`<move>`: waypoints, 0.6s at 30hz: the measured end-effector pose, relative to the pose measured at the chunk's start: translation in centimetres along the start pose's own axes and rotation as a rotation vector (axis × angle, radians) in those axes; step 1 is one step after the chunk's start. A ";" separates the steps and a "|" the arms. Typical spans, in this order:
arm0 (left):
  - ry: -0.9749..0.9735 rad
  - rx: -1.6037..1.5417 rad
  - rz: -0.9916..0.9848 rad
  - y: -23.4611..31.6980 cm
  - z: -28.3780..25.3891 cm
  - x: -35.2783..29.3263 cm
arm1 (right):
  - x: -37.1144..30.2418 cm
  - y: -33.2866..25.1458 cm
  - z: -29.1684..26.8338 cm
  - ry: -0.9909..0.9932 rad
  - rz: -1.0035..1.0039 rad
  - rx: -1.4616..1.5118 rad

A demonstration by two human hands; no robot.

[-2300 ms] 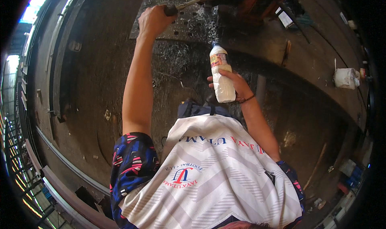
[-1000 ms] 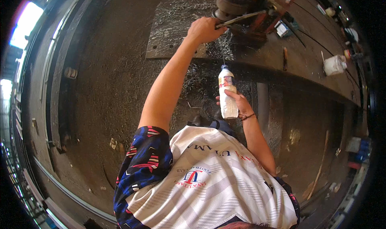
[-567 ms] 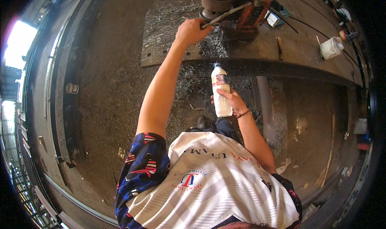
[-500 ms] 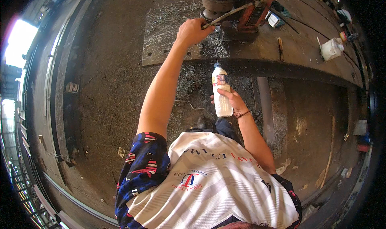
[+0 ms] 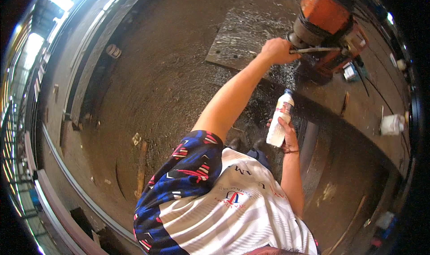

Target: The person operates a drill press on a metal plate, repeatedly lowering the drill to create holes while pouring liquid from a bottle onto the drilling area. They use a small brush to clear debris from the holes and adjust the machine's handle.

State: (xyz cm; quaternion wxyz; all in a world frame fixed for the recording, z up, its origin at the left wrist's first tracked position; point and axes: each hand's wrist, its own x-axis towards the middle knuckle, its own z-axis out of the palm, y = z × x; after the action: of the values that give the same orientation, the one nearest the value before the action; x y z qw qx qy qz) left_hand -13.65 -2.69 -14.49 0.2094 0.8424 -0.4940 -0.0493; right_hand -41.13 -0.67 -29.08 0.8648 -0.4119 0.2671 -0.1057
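My left hand (image 5: 278, 51) is closed round the end of a metal lever (image 5: 319, 50) on an orange drilling machine (image 5: 324, 11). That machine stands on a steel plate (image 5: 244, 33) strewn with metal shavings, with holes along its near edge. Lower and to the right, my right hand (image 5: 289, 136) grips a plastic bottle (image 5: 281, 114) of whitish liquid. The bottle leans a little, its blue-capped top toward the machine. Hidden behind the lever and my left hand is the drill's tip.
A white plastic container (image 5: 392, 124) lies at the right, with cables running past. A small white box (image 5: 350, 71) sits beside the machine. At the left, a white tub (image 5: 113, 51) rests near long steel beams. Wood scraps (image 5: 141, 165) lie on the dirty ground.
The whole view has swung, so the machine, plate and both hands appear farther right. Both hands keep their holds. A thin liquid stream above the bottle, visible earlier, cannot be made out now.
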 end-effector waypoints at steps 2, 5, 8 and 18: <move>0.109 -0.025 0.045 -1.5 0.6 -0.4 | 0.0 0.5 0.8 0.013 -0.023 0.062; 0.084 -0.047 0.010 -1.8 -0.3 -1.6 | -0.1 0.5 0.9 -0.040 -0.014 0.168; 0.093 -0.024 0.015 -2.4 -0.3 -1.8 | -0.4 -0.4 0.8 -0.108 0.014 0.186; 0.005 -0.034 -0.058 -0.9 -1.5 -2.9 | 1.1 -1.6 -2.0 -0.175 0.256 0.191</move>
State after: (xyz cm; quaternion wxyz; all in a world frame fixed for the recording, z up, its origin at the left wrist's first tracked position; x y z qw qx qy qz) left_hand -14.00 0.61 -13.85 0.2234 0.8529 -0.4679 -0.0618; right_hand -41.28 -3.39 -29.30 0.9263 -0.2981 0.2298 0.0163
